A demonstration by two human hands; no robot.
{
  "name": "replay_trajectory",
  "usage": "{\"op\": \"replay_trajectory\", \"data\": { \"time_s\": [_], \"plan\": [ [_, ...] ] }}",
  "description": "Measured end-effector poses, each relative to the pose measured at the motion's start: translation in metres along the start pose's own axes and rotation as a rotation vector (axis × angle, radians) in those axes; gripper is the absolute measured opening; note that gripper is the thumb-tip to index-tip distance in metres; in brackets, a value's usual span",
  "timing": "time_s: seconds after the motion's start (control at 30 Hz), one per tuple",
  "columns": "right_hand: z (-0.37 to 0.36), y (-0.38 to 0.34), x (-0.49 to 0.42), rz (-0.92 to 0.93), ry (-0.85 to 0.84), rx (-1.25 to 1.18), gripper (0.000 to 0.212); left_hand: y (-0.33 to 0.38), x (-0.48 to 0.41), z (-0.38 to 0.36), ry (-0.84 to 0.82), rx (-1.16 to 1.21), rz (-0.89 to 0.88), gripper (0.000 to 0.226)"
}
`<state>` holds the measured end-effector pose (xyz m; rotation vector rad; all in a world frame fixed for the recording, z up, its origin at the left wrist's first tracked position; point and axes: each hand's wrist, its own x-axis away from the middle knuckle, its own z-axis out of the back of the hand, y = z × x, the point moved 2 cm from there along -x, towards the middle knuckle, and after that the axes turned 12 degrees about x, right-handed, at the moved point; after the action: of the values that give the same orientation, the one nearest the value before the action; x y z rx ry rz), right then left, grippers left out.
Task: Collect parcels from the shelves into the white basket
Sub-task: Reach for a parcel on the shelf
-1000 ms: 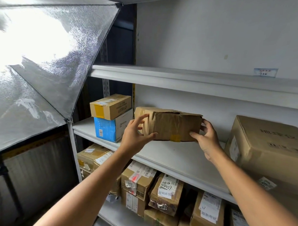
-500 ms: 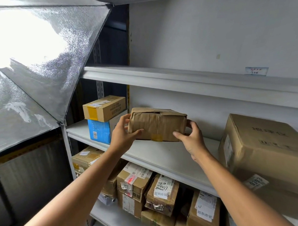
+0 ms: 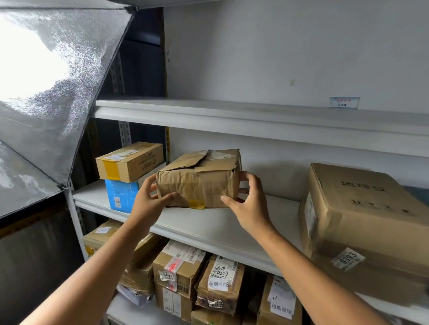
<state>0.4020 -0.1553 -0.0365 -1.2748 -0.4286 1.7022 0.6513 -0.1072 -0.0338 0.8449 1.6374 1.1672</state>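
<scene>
In the centre of the frame the crumpled parcel (image 3: 198, 183) is low over the middle shelf (image 3: 206, 225); whether it touches the board I cannot tell. The left hand (image 3: 149, 201) grips its left end and the right hand (image 3: 250, 207) its right end, fingers curled round the corners. To its left a taped box (image 3: 129, 161) lies on a blue box (image 3: 121, 195)

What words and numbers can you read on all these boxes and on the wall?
"0393": white sticker on the big box.
"地球仪": printed on that box's top.
"0403": small sticker on a lower-shelf box.
Too blurred: the blue wall sign, print on the yellow-taped box, the handwritten label.
The crumpled parcel: nothing readable.
</scene>
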Motion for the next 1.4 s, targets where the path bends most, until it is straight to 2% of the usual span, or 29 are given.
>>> {"op": "replay_trajectory", "data": {
  "time_s": [0.23, 0.57, 0.77, 0.93, 1.13, 1.4],
  "plan": [
    [-0.009, -0.004, 0.019, 0.019, 0.023, -0.032, 0.071, 0.002, -0.014, 0.012, -0.045, 0.038, 0.043, 0.074],
    [-0.009, -0.008, 0.026, 0.086, 0.074, 0.048, 0.072, 0.004, -0.016, 0.016, -0.065, 0.033, 0.063, 0.074],
    [-0.005, -0.001, 0.024, 0.003, 0.077, 0.045, 0.072, 0.001, -0.011, 0.005, -0.049, -0.004, 0.023, 0.075],
    [0.013, -0.001, 0.019, -0.058, 0.133, 0.134, 0.07, 0.009, -0.004, -0.022, -0.067, -0.003, -0.082, 0.065],
    [0.042, 0.004, 0.016, -0.123, 0.215, 0.231, 0.061, 0.011, -0.001, -0.051, -0.139, 0.021, -0.146, 0.06],
    [0.098, -0.002, 0.026, -0.202, 0.307, 0.325, 0.062, 0.012, 0.004, -0.098, -0.253, 0.114, -0.156, 0.063]
  ]
}}
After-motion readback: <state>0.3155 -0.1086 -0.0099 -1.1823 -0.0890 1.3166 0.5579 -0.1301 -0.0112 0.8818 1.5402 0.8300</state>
